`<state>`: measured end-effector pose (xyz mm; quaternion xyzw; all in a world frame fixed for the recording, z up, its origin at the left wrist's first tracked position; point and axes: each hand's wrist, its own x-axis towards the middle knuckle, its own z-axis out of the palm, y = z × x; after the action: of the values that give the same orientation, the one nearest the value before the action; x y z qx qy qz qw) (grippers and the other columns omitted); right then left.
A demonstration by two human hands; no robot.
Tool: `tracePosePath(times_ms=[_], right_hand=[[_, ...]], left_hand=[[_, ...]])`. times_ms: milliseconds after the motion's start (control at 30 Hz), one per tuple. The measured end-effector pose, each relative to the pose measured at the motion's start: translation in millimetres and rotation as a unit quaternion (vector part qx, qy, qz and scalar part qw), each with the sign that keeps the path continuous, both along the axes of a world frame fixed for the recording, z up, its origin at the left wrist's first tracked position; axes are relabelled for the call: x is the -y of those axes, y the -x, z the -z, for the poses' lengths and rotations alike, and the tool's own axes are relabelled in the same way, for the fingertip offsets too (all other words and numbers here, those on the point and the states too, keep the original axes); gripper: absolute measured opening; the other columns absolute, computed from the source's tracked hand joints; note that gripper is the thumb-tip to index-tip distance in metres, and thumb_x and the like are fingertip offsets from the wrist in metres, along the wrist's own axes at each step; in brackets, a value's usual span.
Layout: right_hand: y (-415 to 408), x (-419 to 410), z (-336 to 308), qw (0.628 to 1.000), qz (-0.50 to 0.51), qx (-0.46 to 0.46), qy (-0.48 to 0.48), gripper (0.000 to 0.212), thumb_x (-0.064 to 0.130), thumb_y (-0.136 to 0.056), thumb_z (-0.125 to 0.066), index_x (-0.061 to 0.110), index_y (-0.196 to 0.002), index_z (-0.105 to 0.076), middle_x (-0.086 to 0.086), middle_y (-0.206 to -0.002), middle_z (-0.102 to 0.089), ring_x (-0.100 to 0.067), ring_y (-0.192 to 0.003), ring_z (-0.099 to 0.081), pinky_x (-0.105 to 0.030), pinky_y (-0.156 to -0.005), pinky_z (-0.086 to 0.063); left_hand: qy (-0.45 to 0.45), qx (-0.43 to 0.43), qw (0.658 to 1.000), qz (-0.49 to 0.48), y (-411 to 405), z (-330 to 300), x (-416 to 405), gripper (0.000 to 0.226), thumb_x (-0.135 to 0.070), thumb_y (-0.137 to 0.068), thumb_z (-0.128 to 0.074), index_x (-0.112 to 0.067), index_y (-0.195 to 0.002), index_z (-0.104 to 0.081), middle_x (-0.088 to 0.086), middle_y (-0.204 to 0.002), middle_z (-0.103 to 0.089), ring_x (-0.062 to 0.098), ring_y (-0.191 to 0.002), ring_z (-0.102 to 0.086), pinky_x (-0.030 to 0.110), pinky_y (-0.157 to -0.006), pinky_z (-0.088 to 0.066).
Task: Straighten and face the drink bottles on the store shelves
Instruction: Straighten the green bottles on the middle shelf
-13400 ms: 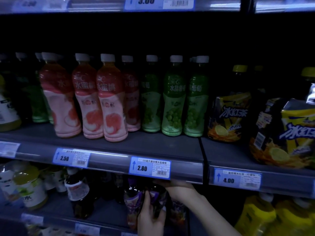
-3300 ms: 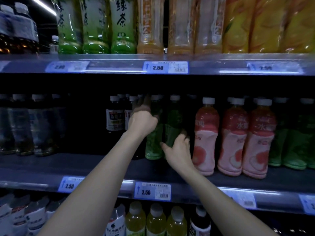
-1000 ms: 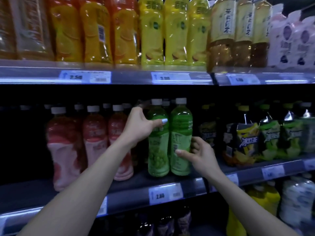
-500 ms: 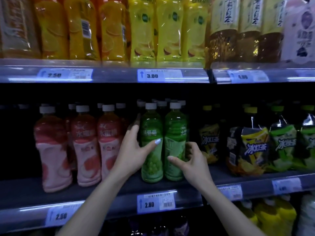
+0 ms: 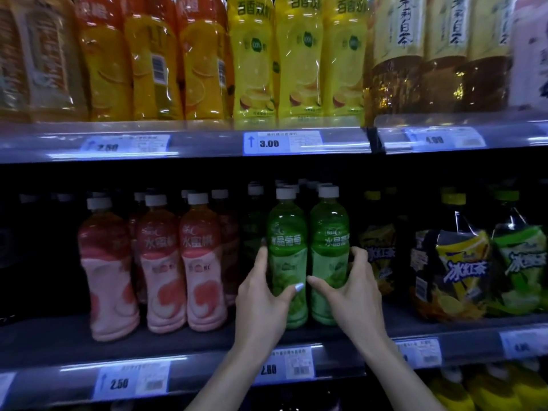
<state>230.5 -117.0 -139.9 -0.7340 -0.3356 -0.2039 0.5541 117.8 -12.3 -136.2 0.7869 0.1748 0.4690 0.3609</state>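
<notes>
Fingers around green bottles — both hands.

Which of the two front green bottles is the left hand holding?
The left green bottle, next to the pink bottles. The left hand wraps it, thumb across its label; the right hand grips the right green bottle.

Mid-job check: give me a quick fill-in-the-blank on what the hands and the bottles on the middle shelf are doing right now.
1. The left hand grips a ____ bottle with a white cap.
2. The right hand holds the green bottle that stands directly to the ____ of the left hand's bottle.
3. Left of the green bottles stand the ____ bottles.
4. The price tag above the green bottles reads ____.

Missing words: green; right; pink; 3.00
</notes>
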Motion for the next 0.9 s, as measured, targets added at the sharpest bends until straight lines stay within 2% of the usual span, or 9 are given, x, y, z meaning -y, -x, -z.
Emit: tracePosePath(times_ms=[133,267,300,400,467,567,667,767,900], right_hand=[[-7.6,5.4,-3.5,1.0,-0.023,-0.019,0.009,0.065,0.045,-0.066,-0.078,0.022,-0.115,-0.042,-0.004,-0.108,-0.058,-0.022,-0.1,-0.055,-0.034,-0.075,-0.045],[-10.1,13.1,-1.7,0.995,-0.085,-0.044,0.009,0.057,0.041,-0.072,-0.075,0.025,-0.117,-0.043,-0.001,-0.113,-0.058,-0.017,-0.103,-0.057,-0.038,-0.085,-0.051],[-10.7,15.0,-0.2,0.994,-0.1,-0.049,0.009,0.054,0.037,-0.075,-0.074,0.028,-0.118,-0.043,0.003,-0.111,-0.06,-0.012,-0.102,-0.058,-0.034,-0.084,-0.052],[-13.7,17.3,1.9,0.993,-0.115,-0.04,0.01,0.051,0.028,-0.077,-0.074,0.031,-0.119,-0.045,0.02,-0.1,-0.062,0.013,-0.09,-0.059,-0.01,-0.071,-0.047],[-16.1,17.0,1.0,0.992,-0.115,-0.042,0.001,0.046,0.026,-0.077,-0.075,0.039,-0.111,-0.047,0.025,-0.094,-0.061,0.021,-0.086,-0.057,-0.007,-0.066,-0.046],[-20.3,17.0,2.6,0.994,-0.105,-0.038,-0.005,0.043,0.027,-0.076,-0.076,0.05,-0.099,-0.048,0.024,-0.091,-0.066,0.017,-0.087,-0.06,-0.01,-0.066,-0.048],[-24.6,16.2,4.7,0.995,-0.092,-0.028,-0.004,0.037,0.031,-0.075,-0.076,0.038,-0.102,-0.053,0.02,-0.092,-0.068,0.013,-0.087,-0.062,-0.008,-0.066,-0.049],[-25.6,13.9,7.0,0.996,-0.089,-0.02,-0.003,0.039,0.036,-0.074,-0.076,0.032,-0.103,-0.051,0.018,-0.094,-0.068,0.008,-0.087,-0.064,-0.012,-0.071,-0.05],[-21.5,12.6,11.9,0.996,-0.084,-0.007,-0.01,0.045,0.054,-0.068,-0.067,0.039,-0.107,-0.048,0.014,-0.099,-0.067,0.0,-0.091,-0.064,-0.022,-0.075,-0.05]], left_hand=[[-0.024,0.001,1.0,-0.006,-7.5,1.6,5.5,0.084,-0.027,-0.077,-0.076,-0.031,-0.145,-0.027,-0.007,-0.133,-0.056,0.01,-0.116,-0.057,0.032,-0.098,-0.05],[-0.007,-0.003,1.0,0.002,-6.3,6.0,3.2,0.093,-0.036,-0.073,-0.076,-0.036,-0.147,-0.019,-0.006,-0.139,-0.051,0.014,-0.119,-0.053,0.036,-0.099,-0.049],[-0.003,-0.008,1.0,0.01,-5.3,6.6,2.0,0.096,-0.036,-0.072,-0.077,-0.039,-0.147,-0.017,-0.008,-0.14,-0.05,0.013,-0.12,-0.053,0.036,-0.1,-0.049],[-0.005,-0.016,0.999,0.033,-4.2,6.9,-1.9,0.1,-0.027,-0.072,-0.079,-0.042,-0.146,-0.014,-0.015,-0.135,-0.048,0.01,-0.121,-0.051,0.032,-0.101,-0.048],[-0.009,-0.009,0.999,0.035,-5.8,7.5,-3.2,0.1,-0.024,-0.072,-0.079,-0.042,-0.146,-0.015,-0.022,-0.129,-0.047,0.006,-0.119,-0.051,0.023,-0.1,-0.046],[-0.022,-0.009,0.999,0.022,-9.9,9.5,-0.2,0.1,-0.027,-0.073,-0.079,-0.046,-0.145,-0.012,-0.028,-0.118,-0.045,0.003,-0.111,-0.053,0.018,-0.093,-0.046],[-0.037,-0.009,0.999,0.017,-13.0,11.2,2.0,0.101,-0.031,-0.074,-0.077,-0.055,-0.138,-0.003,-0.035,-0.105,-0.039,0.001,-0.101,-0.05,0.019,-0.088,-0.047],[-0.033,-0.012,0.999,0.028,-11.4,12.4,0.9,0.101,-0.034,-0.074,-0.077,-0.054,-0.142,-0.005,-0.03,-0.112,-0.039,0.007,-0.107,-0.053,0.029,-0.092,-0.051],[-0.019,-0.014,0.998,0.058,-8.3,12.2,-0.7,0.102,-0.031,-0.074,-0.077,-0.059,-0.139,-0.004,-0.027,-0.123,-0.039,0.007,-0.121,-0.049,0.034,-0.1,-0.049]])
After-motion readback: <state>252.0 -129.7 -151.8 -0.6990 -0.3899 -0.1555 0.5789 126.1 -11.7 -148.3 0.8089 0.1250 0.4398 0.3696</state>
